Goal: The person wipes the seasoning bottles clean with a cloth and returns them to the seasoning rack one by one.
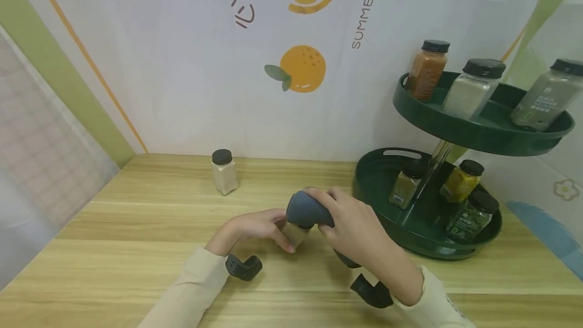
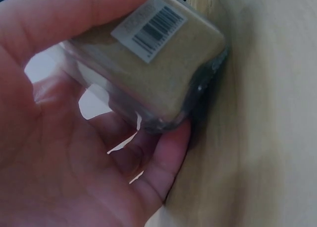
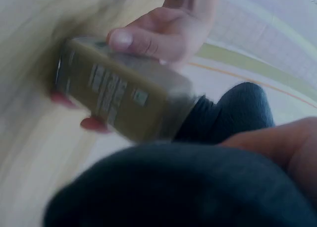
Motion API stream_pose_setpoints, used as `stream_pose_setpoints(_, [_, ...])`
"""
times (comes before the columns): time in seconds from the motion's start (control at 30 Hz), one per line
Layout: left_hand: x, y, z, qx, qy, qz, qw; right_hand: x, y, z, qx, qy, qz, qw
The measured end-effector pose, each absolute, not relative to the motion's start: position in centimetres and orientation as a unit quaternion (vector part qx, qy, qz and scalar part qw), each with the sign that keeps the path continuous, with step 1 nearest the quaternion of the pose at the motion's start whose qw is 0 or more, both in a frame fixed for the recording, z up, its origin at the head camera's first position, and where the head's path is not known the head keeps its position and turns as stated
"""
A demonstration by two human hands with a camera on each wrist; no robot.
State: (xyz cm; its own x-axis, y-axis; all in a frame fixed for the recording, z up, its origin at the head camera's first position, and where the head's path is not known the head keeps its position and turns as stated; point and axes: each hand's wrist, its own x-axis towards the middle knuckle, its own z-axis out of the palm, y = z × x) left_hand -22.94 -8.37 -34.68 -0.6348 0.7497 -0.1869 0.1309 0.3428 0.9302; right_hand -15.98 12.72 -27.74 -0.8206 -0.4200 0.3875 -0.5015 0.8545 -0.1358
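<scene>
Inward from the back edge of the pale wooden desk (image 1: 132,227), a square clear tan-filled jar (image 3: 126,100), clasped by the left hand (image 1: 258,227), is seemingly being wiped with soft blue-grey cloth (image 1: 304,210) gripped by the right hand (image 1: 355,220), and should next be turned.

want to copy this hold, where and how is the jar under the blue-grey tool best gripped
Likely best by the body of the jar, coming low from the left: its flat faces suit a pinch, while the blue-grey tool in the right hand crowds its top end from the right. The left hand grips it there.
</scene>
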Motion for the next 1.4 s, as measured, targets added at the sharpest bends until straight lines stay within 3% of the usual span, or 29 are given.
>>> stream_pose_setpoints(0.5, [-22.6, -8.0, -34.7, 0.294, 0.757, 0.497, 0.306, -16.2, 13.7, -27.4, 0.211, -0.966, 0.11, 0.104])
stream_pose_setpoints(0.8, [-22.9, -8.9, -35.3, 0.281, 0.748, 0.521, 0.299, -16.3, 14.0, -27.1, 0.201, -0.97, 0.085, 0.102])
stream_pose_setpoints(1.2, [-23.4, -10.7, -37.4, 0.186, 0.57, 0.725, 0.339, -16.8, 14.3, -27.3, 0.182, -0.972, 0.102, 0.11])
stream_pose_setpoints(1.4, [-22.8, -9.3, -37.7, 0.221, 0.586, 0.694, 0.354, -16.7, 13.2, -28.1, 0.208, -0.96, 0.128, 0.136])
